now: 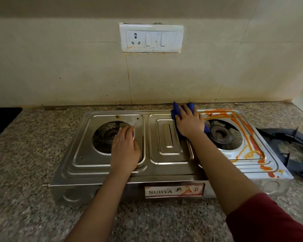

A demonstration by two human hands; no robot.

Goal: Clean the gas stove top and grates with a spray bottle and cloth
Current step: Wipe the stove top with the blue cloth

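A steel two-burner gas stove (pixel 101 165) sits on the granite counter with both grates off. My left hand (pixel 125 149) rests flat on the stove top at the right rim of the left burner (pixel 110 135) opening. My right hand (pixel 189 123) presses a blue cloth (pixel 176 110) onto the top between the centre panel and the right burner (pixel 220 134). Orange streaks (pixel 248 135) ring the right burner's recess and run to the front right corner. No spray bottle is in view.
Black grates (pixel 294 137) lie on the counter just right of the stove. The tiled wall carries a socket and switch plate (pixel 151 38) right behind the stove. A black surface (pixel 2 119) fills the far left. Speckled granite counter (pixel 33 206) stretches in front.
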